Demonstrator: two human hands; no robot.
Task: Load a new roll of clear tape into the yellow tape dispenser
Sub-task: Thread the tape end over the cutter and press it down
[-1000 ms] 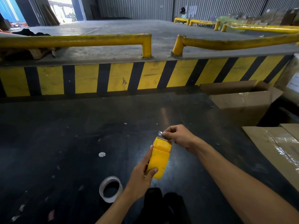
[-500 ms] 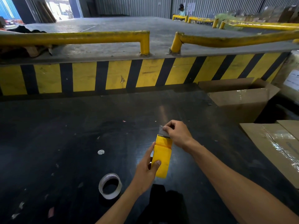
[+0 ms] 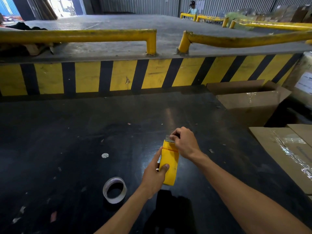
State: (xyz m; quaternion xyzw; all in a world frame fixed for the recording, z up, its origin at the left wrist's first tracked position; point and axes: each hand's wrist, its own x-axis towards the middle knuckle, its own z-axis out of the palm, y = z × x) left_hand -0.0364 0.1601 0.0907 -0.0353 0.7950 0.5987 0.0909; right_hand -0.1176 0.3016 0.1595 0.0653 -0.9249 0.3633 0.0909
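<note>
The yellow tape dispenser [image 3: 169, 164] is held above the black table, its toothed metal blade end pointing away from me. My left hand [image 3: 154, 176] grips its near left side, thumb on the yellow top. My right hand [image 3: 184, 142] pinches at the blade end, fingers closed over the metal edge and a bit of clear tape there. A roll of clear tape [image 3: 114, 190] lies flat on the table, left of my left wrist, touched by neither hand.
The black table [image 3: 67, 141] ends at a yellow-and-black striped barrier [image 3: 118, 75] with yellow rails. Cardboard boxes [image 3: 249, 102] stand at the right, and a flat taped carton [image 3: 287, 152] lies near my right arm. A person stands far back.
Both hands and the dispenser have shifted slightly away from me. My right fingers have curled further over the blade end. The tape roll on the table has not moved.
</note>
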